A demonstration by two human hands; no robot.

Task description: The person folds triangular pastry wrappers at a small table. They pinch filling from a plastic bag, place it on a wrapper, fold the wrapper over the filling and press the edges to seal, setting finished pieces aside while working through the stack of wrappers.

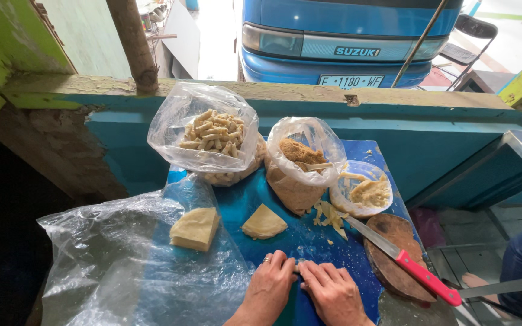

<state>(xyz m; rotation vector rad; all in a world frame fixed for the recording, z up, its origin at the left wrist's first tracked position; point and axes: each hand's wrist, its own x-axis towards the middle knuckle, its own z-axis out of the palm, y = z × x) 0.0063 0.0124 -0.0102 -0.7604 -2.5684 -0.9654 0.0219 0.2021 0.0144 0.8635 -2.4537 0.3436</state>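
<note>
My left hand point(271, 285) and my right hand point(331, 290) meet at the near edge of a blue table point(246, 202), fingers pressed together on a small pale piece point(300, 264) that is mostly hidden between them. A ring sits on my left hand. Just beyond lie a wedge of pale dough point(263, 223) and a thicker dough block point(195, 228) on a clear plastic sheet point(122, 265). Dough scraps point(329, 214) lie by a knife with a red handle point(405, 259).
A clear bag of short pale sticks point(209, 134), a bag of brown crumbs point(300, 163) and a small bowl of pale paste point(362, 189) stand at the back. A round wooden board point(394, 256) lies under the knife. A blue vehicle point(345, 36) is parked beyond the ledge.
</note>
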